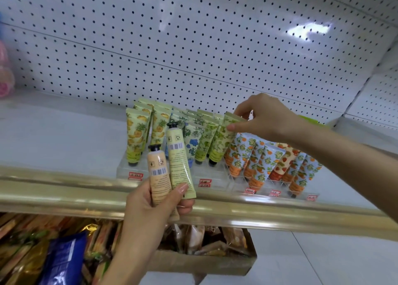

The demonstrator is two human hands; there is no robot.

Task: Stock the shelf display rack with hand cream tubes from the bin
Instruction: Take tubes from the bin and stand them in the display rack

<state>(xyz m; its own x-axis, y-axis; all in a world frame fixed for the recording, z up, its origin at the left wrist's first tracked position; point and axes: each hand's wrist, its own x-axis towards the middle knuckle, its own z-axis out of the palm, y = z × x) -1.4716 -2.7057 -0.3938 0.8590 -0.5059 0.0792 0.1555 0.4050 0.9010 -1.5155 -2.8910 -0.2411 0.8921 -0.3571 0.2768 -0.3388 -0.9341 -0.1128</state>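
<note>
there, the right hand (266, 118) pinched a green tube's (224, 137) top in the rack (212, 172) on the shelf (64, 138); the left hand (155, 207) gripped two tubes (170, 168), caps up, before it.

2 bare hands are in view, the left hand (150, 203) and the right hand (267, 116). The left forearm (129, 254) and the right forearm (357, 166) are bare as well, up to the frame edge. The left thumbnail (183, 187) is rounded, plain, slightly glossy.
</note>
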